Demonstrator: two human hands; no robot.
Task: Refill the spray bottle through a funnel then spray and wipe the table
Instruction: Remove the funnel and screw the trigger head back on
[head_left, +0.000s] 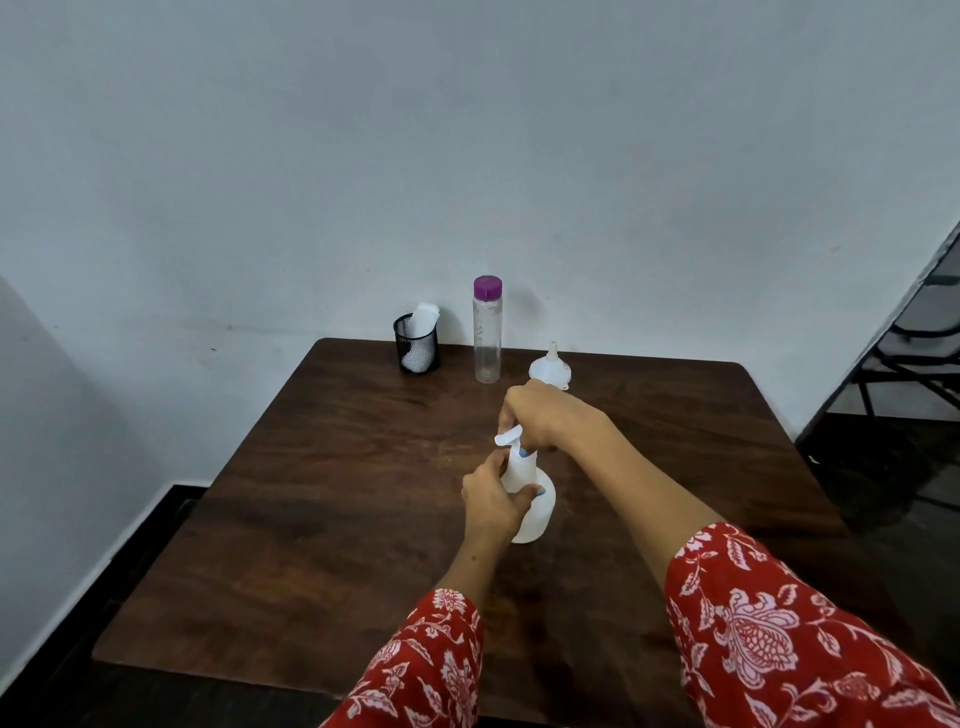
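A white spray bottle (535, 506) stands in the middle of the dark wooden table (322, 519). My left hand (491, 501) grips its body from the left, thumb across the front. My right hand (537, 415) is curled over the white spray head (511, 436) at the top, whose nozzle sticks out to the left. Behind my right hand a white funnel (550, 366) sits upside down, spout up. A tall clear bottle with a purple cap (487, 332) stands upright near the table's far edge.
A black mesh cup holding a white cloth (417, 343) stands at the far edge, left of the clear bottle. A pale wall rises right behind the table. Black metal chair frames (914, 358) stand on the dark floor to the right.
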